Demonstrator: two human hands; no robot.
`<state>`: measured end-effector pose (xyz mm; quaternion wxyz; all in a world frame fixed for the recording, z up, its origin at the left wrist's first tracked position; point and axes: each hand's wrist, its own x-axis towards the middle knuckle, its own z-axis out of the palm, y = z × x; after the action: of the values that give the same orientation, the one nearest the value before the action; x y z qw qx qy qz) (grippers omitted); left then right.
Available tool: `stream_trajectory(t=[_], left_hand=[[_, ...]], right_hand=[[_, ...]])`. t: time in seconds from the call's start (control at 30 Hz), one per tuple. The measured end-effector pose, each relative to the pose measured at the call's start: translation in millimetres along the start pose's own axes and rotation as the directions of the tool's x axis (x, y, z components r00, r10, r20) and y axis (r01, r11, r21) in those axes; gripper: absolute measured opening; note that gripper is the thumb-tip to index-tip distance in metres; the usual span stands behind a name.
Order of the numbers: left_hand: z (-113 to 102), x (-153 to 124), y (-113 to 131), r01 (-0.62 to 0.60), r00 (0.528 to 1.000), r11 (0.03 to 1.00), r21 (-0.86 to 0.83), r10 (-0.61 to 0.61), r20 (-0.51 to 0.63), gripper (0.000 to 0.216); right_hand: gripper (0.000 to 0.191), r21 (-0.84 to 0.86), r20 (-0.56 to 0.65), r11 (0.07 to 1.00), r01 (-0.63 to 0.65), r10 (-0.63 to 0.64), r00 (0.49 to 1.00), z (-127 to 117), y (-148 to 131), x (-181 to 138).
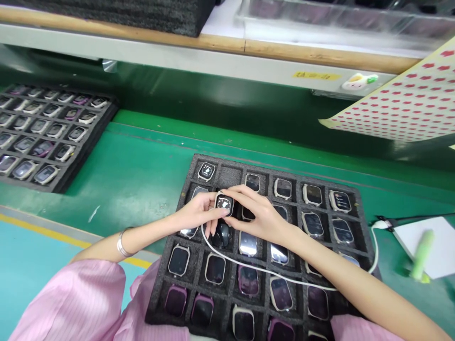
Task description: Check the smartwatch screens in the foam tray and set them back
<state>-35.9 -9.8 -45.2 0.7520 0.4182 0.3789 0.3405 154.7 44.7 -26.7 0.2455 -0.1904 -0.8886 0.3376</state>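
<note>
A smartwatch without a strap (224, 204), its screen lit with a watch face, is held above a dark foam tray (227, 174). My left hand (199, 211) grips it from the left side. From the right, my right hand (259, 210) has its fingers along the top edge and its thumb at the lower part of the screen. A white cable (263, 269) runs from beside my left fingers across the tray to the right. Several more strapless watches (215, 268) lie in the compartments, some silver, some purple. Another lit watch (206, 171) sits in the top left compartment.
A second foam tray of watches (57, 147) lies on the green surface (135, 151) at left. At right are a white notepad (433, 246), a green marker (423, 255) and the cable's plug (382, 224). A shelf edge (213, 45) crosses above; a red-marked sheet (408, 94) hangs from it.
</note>
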Motion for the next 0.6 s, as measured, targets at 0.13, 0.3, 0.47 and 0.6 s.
stream_trajectory(t=[0.13, 0.3, 0.47, 0.6], left_hand=[[-0.5, -0.8, -0.5, 0.000, 1.000, 1.000, -0.002, 0.000, 0.009, 0.034], [-0.1, -1.7, -2.0, -0.005, 1.000, 1.000, 0.016, 0.005, 0.005, 0.033], [-0.4, -1.8, -3.2, -0.014, 1.000, 1.000, 0.024, 0.015, -0.001, 0.032], [-0.3, -2.0, -2.8, -0.014, 1.000, 0.999, 0.032, 0.014, 0.003, 0.032]], right_hand=[[0.046, 0.024, -0.010, 1.000, 0.001, 0.000, 1.000, 0.6, 0.6, -1.2], [0.047, 0.027, -0.017, 1.000, 0.005, -0.005, 1.000, 0.9, 0.8, -2.6], [0.047, 0.026, 0.004, 1.000, -0.007, 0.007, 1.000, 0.4, 0.2, -3.2], [0.048, 0.008, 0.010, 1.000, 0.006, -0.006, 1.000, 0.3, 0.6, -3.9]])
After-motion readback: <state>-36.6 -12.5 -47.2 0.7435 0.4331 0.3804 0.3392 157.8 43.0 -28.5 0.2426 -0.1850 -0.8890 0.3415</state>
